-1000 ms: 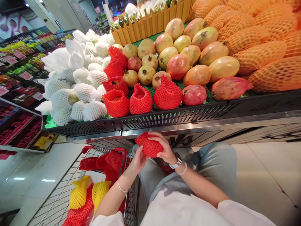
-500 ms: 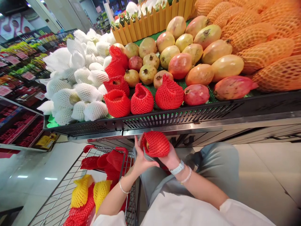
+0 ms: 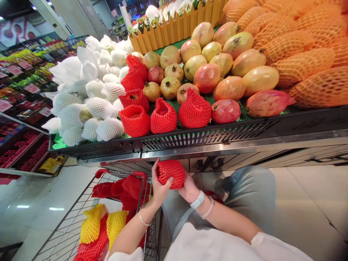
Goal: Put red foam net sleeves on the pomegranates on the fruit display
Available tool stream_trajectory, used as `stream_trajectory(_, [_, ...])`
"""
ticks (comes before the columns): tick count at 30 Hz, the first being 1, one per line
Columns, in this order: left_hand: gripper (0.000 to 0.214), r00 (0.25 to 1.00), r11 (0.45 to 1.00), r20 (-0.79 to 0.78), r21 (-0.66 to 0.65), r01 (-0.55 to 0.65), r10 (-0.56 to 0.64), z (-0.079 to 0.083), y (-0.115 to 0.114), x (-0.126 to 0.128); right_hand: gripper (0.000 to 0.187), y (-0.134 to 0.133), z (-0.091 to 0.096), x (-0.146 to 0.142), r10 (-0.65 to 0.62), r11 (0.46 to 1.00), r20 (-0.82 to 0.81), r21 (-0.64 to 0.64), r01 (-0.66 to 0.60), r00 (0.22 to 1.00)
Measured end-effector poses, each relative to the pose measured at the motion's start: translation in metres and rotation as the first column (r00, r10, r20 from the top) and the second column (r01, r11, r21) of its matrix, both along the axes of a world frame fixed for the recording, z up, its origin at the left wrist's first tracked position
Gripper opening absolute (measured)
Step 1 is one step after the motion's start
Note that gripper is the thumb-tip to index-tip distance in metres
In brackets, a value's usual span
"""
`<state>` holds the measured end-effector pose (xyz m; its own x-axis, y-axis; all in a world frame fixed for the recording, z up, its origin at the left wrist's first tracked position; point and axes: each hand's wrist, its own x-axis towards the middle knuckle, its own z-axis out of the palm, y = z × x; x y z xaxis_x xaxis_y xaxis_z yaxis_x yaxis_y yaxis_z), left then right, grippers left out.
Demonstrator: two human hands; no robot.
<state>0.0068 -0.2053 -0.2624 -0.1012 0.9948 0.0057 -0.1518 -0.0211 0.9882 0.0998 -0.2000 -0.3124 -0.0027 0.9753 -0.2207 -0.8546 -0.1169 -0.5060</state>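
Observation:
Between my two hands, low in front of the display, is a fruit in a red foam net sleeve [image 3: 172, 173]. My left hand [image 3: 161, 184] wraps its left end, the thumb lying across the netting. From the right and below, my right hand [image 3: 188, 184] grips the other end, its fingers partly hidden behind the sleeve. Netting covers the fruit, so its kind does not show now. On the shelf just above stand several red-netted fruits [image 3: 163, 117], some with open tops. Bare pomegranates [image 3: 170, 86] lie behind them.
A black slotted tray edge [image 3: 206, 136] fronts the display. White-netted fruits [image 3: 102, 107] fill its left, larger yellow-red fruits [image 3: 207, 78] its middle, orange-netted fruits [image 3: 304, 61] its right. At my left, a wire cart [image 3: 65, 221] holds red and yellow foam nets [image 3: 92, 223].
Both hands have shifted a little left and down with the netted fruit. It has turned, hiding the sleeve's opening, and my left thumb now presses on the netting.

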Motion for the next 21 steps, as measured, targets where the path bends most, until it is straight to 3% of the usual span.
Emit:
stream_trajectory(4, [0.055, 0.959, 0.969, 0.237, -0.224, -0.101, 0.154, -0.014, 0.017, -0.001, 0.032, -0.006, 0.006, 0.000, -0.106, 0.994, 0.028, 0.007, 0.106, 0.994])
stream_trajectory(7, [0.047, 0.913, 0.929, 0.383, -0.371, 0.011, 0.142, -0.019, 0.031, -0.008, 0.043, -0.013, 0.016, 0.003, -0.067, 0.997, 0.100, 0.044, 0.063, 0.993])
stream_trajectory(10, [0.046, 0.904, 0.916, 0.423, -0.383, 0.120, 0.059, -0.017, 0.036, -0.015, 0.046, -0.015, 0.021, 0.008, -0.115, 0.988, 0.262, 0.128, 0.084, 0.958])
stream_trajectory(13, [0.045, 0.879, 0.893, 0.476, -0.405, 0.198, 0.021, -0.015, 0.030, -0.015, 0.052, -0.009, 0.021, 0.017, -0.362, 0.897, 0.492, 0.415, 0.152, 0.792])
stream_trajectory(16, [0.033, 0.851, 0.844, 0.524, -0.472, 0.255, 0.036, -0.015, 0.023, -0.008, 0.070, -0.002, 0.021, 0.026, -0.574, 0.722, 0.616, 0.691, -0.022, 0.539])
stream_trajectory(18, [0.021, 0.840, 0.819, 0.541, -0.497, 0.288, 0.033, -0.013, 0.019, -0.003, 0.055, 0.002, 0.023, 0.029, -0.603, 0.688, 0.656, 0.715, -0.120, 0.454])
stream_trajectory(21, [0.028, 0.819, 0.829, 0.573, -0.469, 0.303, 0.026, -0.006, 0.014, -0.001, 0.021, 0.005, 0.027, 0.027, -0.583, 0.744, 0.629, 0.668, 0.025, 0.514])
